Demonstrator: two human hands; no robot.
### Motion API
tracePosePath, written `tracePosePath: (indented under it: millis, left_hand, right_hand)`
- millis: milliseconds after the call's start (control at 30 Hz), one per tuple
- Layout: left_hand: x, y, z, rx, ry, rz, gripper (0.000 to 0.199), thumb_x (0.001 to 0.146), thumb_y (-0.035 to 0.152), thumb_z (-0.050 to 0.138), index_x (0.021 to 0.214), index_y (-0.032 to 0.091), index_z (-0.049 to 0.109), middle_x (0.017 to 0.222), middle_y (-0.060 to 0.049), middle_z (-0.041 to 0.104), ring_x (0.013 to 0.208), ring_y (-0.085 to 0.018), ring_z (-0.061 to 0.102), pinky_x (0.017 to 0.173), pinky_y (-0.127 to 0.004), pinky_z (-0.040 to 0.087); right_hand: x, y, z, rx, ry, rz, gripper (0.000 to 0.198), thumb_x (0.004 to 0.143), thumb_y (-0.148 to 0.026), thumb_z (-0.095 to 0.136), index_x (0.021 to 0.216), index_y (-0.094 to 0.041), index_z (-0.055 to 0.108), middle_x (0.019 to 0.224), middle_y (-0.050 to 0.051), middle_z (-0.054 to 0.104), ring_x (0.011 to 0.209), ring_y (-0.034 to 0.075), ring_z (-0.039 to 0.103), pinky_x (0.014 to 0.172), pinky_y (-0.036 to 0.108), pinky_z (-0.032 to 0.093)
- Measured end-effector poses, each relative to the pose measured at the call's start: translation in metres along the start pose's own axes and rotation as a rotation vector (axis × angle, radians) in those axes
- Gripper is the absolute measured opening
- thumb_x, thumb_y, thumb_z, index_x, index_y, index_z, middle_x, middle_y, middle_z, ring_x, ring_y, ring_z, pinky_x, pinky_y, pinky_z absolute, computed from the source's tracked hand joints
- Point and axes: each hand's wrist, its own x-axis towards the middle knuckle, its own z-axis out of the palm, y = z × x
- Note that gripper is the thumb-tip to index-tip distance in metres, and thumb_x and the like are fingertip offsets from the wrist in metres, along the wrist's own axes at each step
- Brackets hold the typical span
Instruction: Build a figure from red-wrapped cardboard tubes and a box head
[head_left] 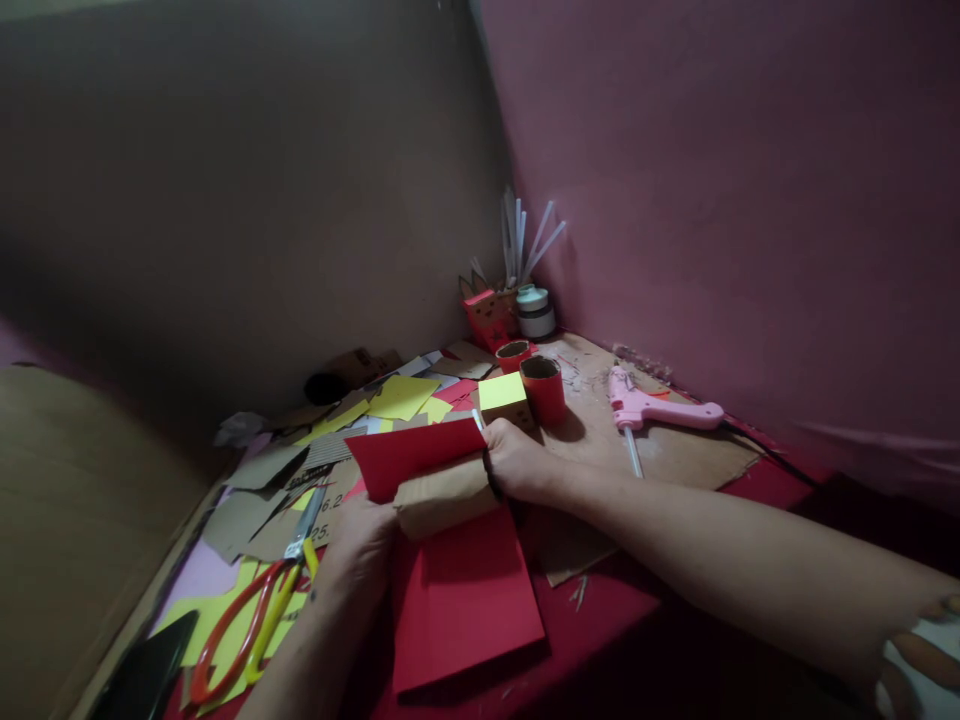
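A brown cardboard tube (442, 497) lies sideways across a sheet of red paper (469, 610). The far part of the paper rises upright behind the tube, and the near part slopes down toward me. My left hand (364, 540) is closed around the tube's left end and the paper. At the other end, my right hand (521, 462) grips the tube and the paper's upper right corner. Both thumbs and some fingertips are partly hidden. Scissors (259, 610) with red and yellow handles lie left of my left hand.
Beyond my hands stand a red-covered tube (543, 390) and a yellow-topped box (502, 396). A pink glue gun (660, 408) rests on cardboard at right. Paper scraps (405, 397) cover the left side. Glue sticks (521, 235) and a small jar (535, 312) stand in the corner.
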Motion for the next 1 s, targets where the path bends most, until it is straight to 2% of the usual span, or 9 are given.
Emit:
tracePosePath:
  millis: [100, 167, 300, 433, 633, 800, 867, 900, 1000]
  left_hand:
    - [-0.002, 0.004, -0.008, -0.124, -0.143, -0.145, 0.052, 0.050, 0.023, 0.083, 0.099, 0.015, 0.072, 0.080, -0.010, 0.077, 0.072, -0.033, 0.073, 0.065, -0.038, 0.059]
    - [-0.003, 0.007, -0.012, -0.148, -0.147, -0.197, 0.040, 0.058, 0.029, 0.082, 0.094, 0.015, 0.072, 0.075, -0.009, 0.077, 0.063, -0.029, 0.073, 0.059, -0.036, 0.058]
    - [-0.008, 0.020, -0.013, -0.074, -0.118, -0.249, 0.036, 0.063, 0.037, 0.079, 0.090, 0.015, 0.073, 0.062, -0.007, 0.074, 0.045, -0.023, 0.066, 0.044, -0.031, 0.052]
    - [-0.016, 0.033, -0.011, -0.039, -0.136, -0.257, 0.039, 0.061, 0.041, 0.079, 0.090, 0.015, 0.074, 0.061, -0.008, 0.074, 0.046, -0.025, 0.067, 0.046, -0.034, 0.053]
    - [-0.017, 0.034, -0.015, -0.037, -0.160, -0.185, 0.035, 0.061, 0.048, 0.078, 0.059, 0.015, 0.067, 0.048, -0.005, 0.065, 0.037, -0.015, 0.056, 0.037, -0.024, 0.042]
    - [-0.009, 0.039, -0.027, -0.103, -0.112, 0.008, 0.045, 0.066, 0.058, 0.070, 0.071, 0.014, 0.069, 0.053, -0.004, 0.064, 0.043, -0.016, 0.057, 0.042, -0.026, 0.045]
    - [-0.007, 0.040, -0.045, 0.048, 0.005, 0.121, 0.045, 0.070, 0.056, 0.067, 0.080, 0.013, 0.070, 0.061, -0.005, 0.066, 0.048, -0.016, 0.059, 0.045, -0.025, 0.045]
    - [-0.007, 0.040, -0.057, 0.202, 0.076, 0.160, 0.043, 0.073, 0.055, 0.064, 0.085, 0.014, 0.070, 0.067, -0.005, 0.068, 0.053, -0.017, 0.062, 0.048, -0.025, 0.045]
    - [-0.012, 0.031, -0.097, 0.921, 0.246, 0.164, 0.042, 0.079, 0.054, 0.050, 0.096, 0.019, 0.066, 0.082, -0.007, 0.071, 0.075, -0.025, 0.068, 0.060, -0.030, 0.048]
  right_hand:
    - [0.003, 0.002, 0.000, 0.170, 0.146, 0.114, 0.022, 0.057, -0.029, 0.074, 0.072, -0.013, 0.072, 0.064, 0.003, 0.070, 0.076, 0.025, 0.067, 0.073, 0.035, 0.052]
    - [0.007, 0.005, -0.003, 0.219, 0.208, 0.145, 0.024, 0.058, -0.032, 0.072, 0.073, -0.013, 0.071, 0.062, 0.005, 0.070, 0.074, 0.026, 0.067, 0.071, 0.035, 0.052]
    - [0.012, 0.009, -0.006, 0.340, 0.185, 0.198, 0.027, 0.060, -0.033, 0.066, 0.077, -0.012, 0.070, 0.064, 0.008, 0.070, 0.073, 0.026, 0.067, 0.071, 0.037, 0.052]
    - [0.010, 0.008, -0.005, 0.447, 0.113, 0.187, 0.023, 0.063, -0.022, 0.062, 0.083, -0.014, 0.070, 0.070, 0.009, 0.072, 0.076, 0.025, 0.066, 0.075, 0.038, 0.051]
    - [0.006, 0.001, -0.003, 0.360, 0.136, 0.265, 0.028, 0.071, -0.029, 0.063, 0.092, -0.013, 0.069, 0.079, 0.012, 0.073, 0.079, 0.027, 0.065, 0.078, 0.045, 0.050]
    - [0.003, -0.003, 0.001, 0.316, 0.144, 0.330, 0.023, 0.068, -0.028, 0.066, 0.088, -0.016, 0.068, 0.087, 0.012, 0.072, 0.084, 0.027, 0.065, 0.082, 0.045, 0.050]
    - [0.002, -0.003, 0.003, 0.287, 0.185, 0.335, 0.020, 0.067, -0.029, 0.065, 0.084, -0.017, 0.067, 0.088, 0.012, 0.071, 0.085, 0.028, 0.064, 0.082, 0.045, 0.050]
    - [0.002, -0.003, 0.003, 0.274, 0.209, 0.326, 0.020, 0.067, -0.030, 0.064, 0.083, -0.018, 0.066, 0.088, 0.012, 0.071, 0.085, 0.029, 0.064, 0.081, 0.046, 0.050]
    - [0.002, -0.003, 0.004, 0.266, 0.258, 0.307, 0.020, 0.067, -0.031, 0.063, 0.083, -0.019, 0.066, 0.086, 0.011, 0.071, 0.085, 0.030, 0.064, 0.079, 0.047, 0.050]
